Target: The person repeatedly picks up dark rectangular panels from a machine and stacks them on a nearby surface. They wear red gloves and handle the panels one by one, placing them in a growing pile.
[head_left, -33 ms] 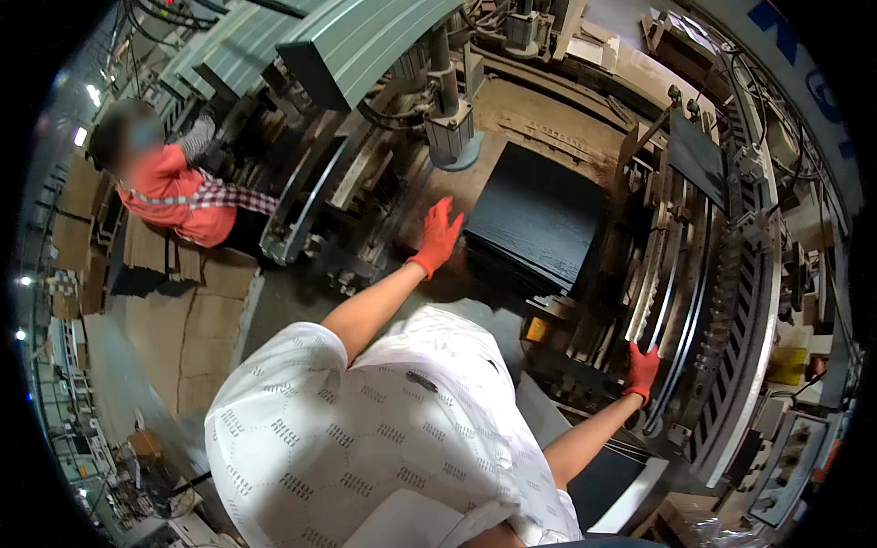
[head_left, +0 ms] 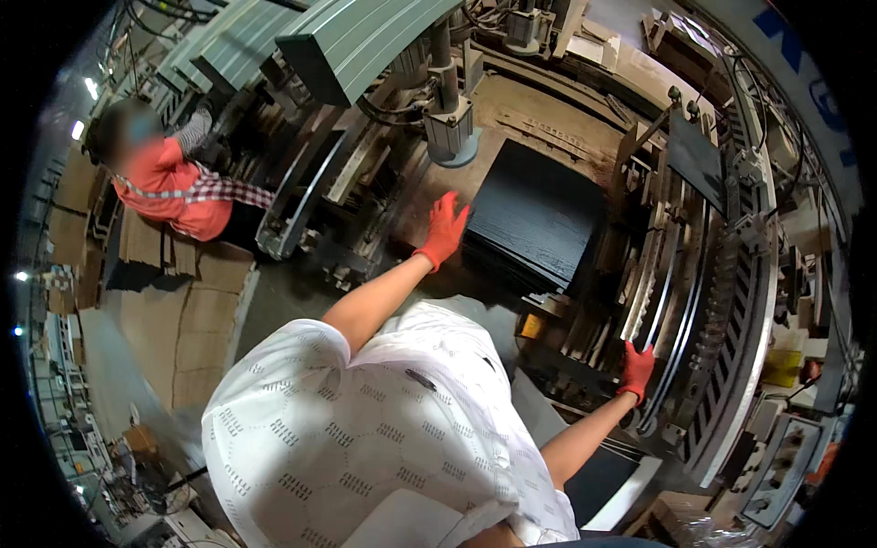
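Observation:
A stack of black sheets (head_left: 534,215) with a grained top rests on the brown bed of a machine in front of me. My left hand (head_left: 444,231), in a red glove, is beside the left edge of the stack with its fingers apart and nothing in it. Farther right and nearer to me, my red-gloved right hand (head_left: 637,370) is at the near end of the machine's metal rails (head_left: 650,297). Its visible fingertips are spread. Whether it touches the rail, I cannot tell.
A press cylinder (head_left: 449,128) with a round grey foot hangs behind my left hand. Left of it are green-grey beams (head_left: 352,55) and a co-worker in an orange top (head_left: 187,196). A dark panel (head_left: 696,160) leans at the right. Cardboard (head_left: 206,338) lies at the left.
My left hand has shifted slightly right and up, closer to the black stack. My right hand stays by the rails, and the view has moved a little.

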Motion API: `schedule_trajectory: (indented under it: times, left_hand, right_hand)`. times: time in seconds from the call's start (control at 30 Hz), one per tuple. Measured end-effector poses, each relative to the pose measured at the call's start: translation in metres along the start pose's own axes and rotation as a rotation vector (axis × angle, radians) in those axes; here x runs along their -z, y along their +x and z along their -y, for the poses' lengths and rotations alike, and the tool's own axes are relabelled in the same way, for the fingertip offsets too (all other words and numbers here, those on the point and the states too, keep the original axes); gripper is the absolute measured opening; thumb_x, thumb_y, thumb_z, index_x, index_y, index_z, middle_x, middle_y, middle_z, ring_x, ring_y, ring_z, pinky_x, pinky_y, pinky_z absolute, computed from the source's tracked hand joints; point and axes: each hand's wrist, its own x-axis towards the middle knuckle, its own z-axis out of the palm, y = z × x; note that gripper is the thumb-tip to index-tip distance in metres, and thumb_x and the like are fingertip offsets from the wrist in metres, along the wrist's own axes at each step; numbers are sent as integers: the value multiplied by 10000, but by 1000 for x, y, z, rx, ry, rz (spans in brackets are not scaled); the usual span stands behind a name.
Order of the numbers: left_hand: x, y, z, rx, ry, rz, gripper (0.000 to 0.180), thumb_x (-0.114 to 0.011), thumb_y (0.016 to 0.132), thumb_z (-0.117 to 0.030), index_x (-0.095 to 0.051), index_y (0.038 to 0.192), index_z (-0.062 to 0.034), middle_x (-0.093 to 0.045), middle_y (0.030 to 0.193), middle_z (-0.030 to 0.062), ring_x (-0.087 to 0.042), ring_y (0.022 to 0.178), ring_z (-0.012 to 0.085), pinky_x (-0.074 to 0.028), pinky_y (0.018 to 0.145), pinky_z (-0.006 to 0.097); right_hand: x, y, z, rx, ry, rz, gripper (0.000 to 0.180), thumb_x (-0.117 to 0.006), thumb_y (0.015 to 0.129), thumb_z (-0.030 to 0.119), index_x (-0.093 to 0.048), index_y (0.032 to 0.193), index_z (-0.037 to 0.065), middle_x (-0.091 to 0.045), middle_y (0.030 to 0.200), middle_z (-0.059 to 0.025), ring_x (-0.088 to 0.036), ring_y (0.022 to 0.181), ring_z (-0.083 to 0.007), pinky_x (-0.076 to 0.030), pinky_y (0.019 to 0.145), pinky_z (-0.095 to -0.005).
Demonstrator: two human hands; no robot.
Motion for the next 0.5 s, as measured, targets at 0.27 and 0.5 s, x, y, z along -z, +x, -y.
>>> schedule_trajectory:
  times: [0.27,0.5]
  left_hand:
    - [-25,49,-37,199,162,-43,541,-633,952,-546,-711,887,-15,-698,908,251,-671,882,460,-517,745,529]
    - [27,51,9,200,69,239,564,-643,944,-550,-683,883,10,-653,785,203,-642,749,375,-510,737,479]
  right_hand:
    - [-1,18,-22,-51,126,104,360,-778,897,232,-641,1137,0,-696,843,-73,-629,684,-193,-503,633,-383]
    - [-7,18,-35,25,48,-3,204,-740,920,203,-591,962,71,-615,698,-2,-580,536,-111,-467,485,-288]
